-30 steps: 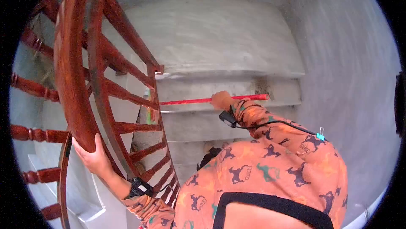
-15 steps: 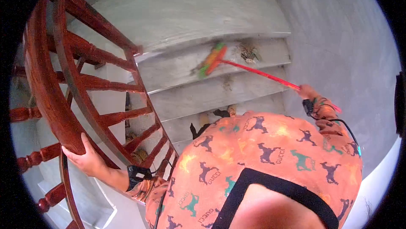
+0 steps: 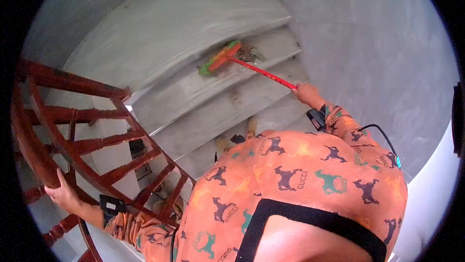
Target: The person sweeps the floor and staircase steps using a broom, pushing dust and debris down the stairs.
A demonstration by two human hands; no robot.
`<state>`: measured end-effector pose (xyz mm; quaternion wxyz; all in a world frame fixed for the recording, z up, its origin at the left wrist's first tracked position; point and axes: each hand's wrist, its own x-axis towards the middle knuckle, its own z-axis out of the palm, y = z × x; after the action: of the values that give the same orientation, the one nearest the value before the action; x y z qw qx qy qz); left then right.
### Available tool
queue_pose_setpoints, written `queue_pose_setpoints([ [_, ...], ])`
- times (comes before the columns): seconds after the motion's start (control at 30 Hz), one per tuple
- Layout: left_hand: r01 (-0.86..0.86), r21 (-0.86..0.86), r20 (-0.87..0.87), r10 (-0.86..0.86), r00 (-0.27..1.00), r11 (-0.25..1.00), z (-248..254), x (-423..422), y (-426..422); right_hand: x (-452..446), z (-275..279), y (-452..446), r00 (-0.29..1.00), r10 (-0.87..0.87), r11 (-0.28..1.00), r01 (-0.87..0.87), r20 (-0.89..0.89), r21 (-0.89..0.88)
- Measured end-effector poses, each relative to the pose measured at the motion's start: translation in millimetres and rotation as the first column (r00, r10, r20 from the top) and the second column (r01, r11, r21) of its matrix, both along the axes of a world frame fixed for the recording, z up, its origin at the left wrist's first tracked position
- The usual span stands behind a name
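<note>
My right hand is closed around the red handle of a broom. The orange and green broom head rests on an upper stair step, against the riser behind it. Just right of the head lies a small pile of debris. At the left, my left hand grips the dark red wooden handrail, with the thumb over its top.
Turned wooden balusters slope along the left side of the stairs. A grey wall borders the right. More dirt lies on the step below the broom. My feet are partly visible on a lower step.
The broom head has come out from beside the balusters and now lies beside the debris pile. My right hand has swung right, then in again with the handle. The view has turned; my left hand stays on the rail.
</note>
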<state>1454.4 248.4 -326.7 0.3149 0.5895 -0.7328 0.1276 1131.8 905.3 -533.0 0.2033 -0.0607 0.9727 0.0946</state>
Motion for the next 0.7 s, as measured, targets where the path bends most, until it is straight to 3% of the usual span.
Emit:
queue_pose_setpoints([
  [0.2,-0.033,-0.008,-0.009,0.033,0.999,0.999,-14.4,13.9,-17.5,-8.8,14.3,13.5,0.997,-0.076,0.996,0.075,-0.022,-0.046],
  [0.33,-0.034,0.107,-0.019,0.036,0.999,0.994,-18.2,13.6,-27.3,-7.9,-36.5,16.7,0.992,-0.055,0.997,0.048,0.113,0.064],
  [0.4,0.001,0.119,-0.021,0.002,1.0,0.993,-16.7,12.5,-39.8,20.2,-78.2,32.5,0.993,-0.106,0.976,0.115,0.056,-0.185],
  [0.47,-0.005,0.097,-0.025,0.008,1.0,0.995,-32.4,22.3,-55.0,53.5,-79.2,51.9,0.996,-0.007,0.979,0.024,0.084,-0.202],
  [0.53,0.004,0.097,-0.025,-0.002,1.0,0.995,-34.5,15.5,-52.6,80.2,-47.8,60.9,0.978,-0.147,0.975,0.168,0.145,-0.148],
  [0.63,-0.029,0.129,-0.046,0.035,0.998,0.991,-45.5,15.7,-71.2,94.2,19.4,59.6,0.972,-0.167,0.984,0.174,0.165,-0.029],
  [0.7,0.037,0.105,-0.091,-0.028,0.995,0.994,-59.2,22.4,-85.0,79.8,26.1,78.2,0.982,-0.171,0.985,0.172,0.084,0.001],
])
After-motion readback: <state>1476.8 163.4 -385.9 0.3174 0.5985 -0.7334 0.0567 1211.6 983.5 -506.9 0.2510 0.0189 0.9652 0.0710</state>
